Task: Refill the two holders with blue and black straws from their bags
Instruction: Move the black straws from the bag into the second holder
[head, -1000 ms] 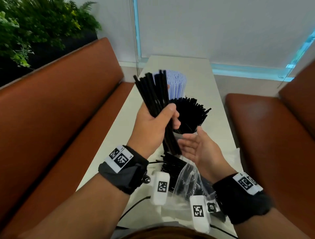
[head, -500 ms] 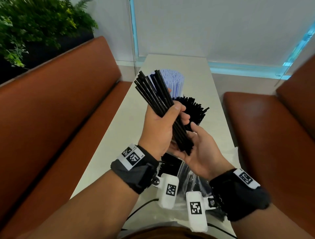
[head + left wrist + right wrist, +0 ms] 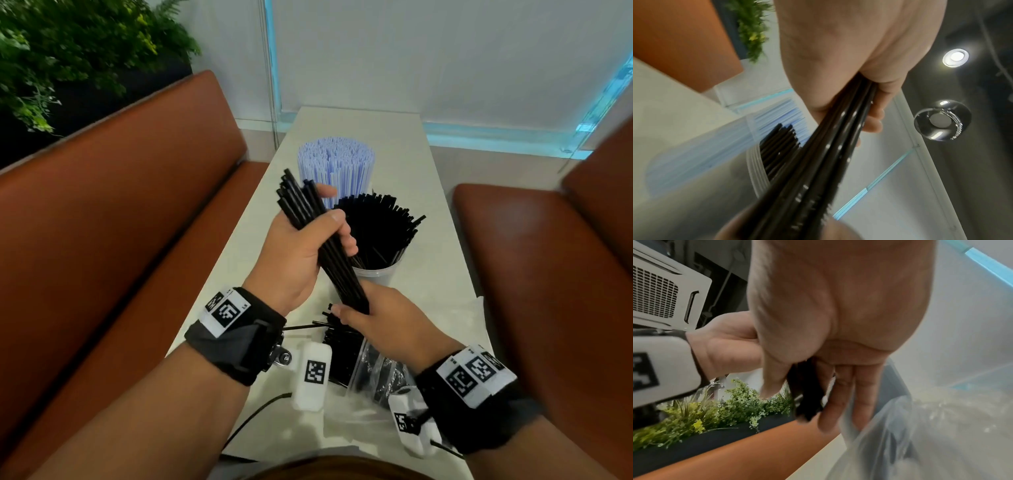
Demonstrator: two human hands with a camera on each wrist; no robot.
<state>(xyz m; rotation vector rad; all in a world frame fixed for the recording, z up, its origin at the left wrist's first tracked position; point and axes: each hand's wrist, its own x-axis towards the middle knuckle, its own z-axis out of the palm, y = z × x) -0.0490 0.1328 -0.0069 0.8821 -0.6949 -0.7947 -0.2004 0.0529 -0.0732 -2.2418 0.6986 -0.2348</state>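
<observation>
My left hand (image 3: 308,246) grips a bundle of black straws (image 3: 301,202) round its middle, tilted with the top ends to the left. My right hand (image 3: 383,318) holds the bundle's lower end; in the right wrist view the thumb and fingers (image 3: 840,399) pinch the straw ends (image 3: 807,394). Just behind the hands stands a clear cup holder (image 3: 376,274) packed with black straws (image 3: 380,229). Farther back, blue straws (image 3: 337,161) fill the second holder. A clear bag of black straws (image 3: 373,366) lies on the table under my wrists.
The narrow white table (image 3: 442,240) runs between two brown benches, left (image 3: 120,222) and right (image 3: 548,257). Crumpled clear plastic (image 3: 472,318) lies at the near right. A plant (image 3: 68,51) stands behind the left bench.
My left hand lowered and tilted the bundle toward me. My right hand, open underneath before, now grips the bundle's lower end.
</observation>
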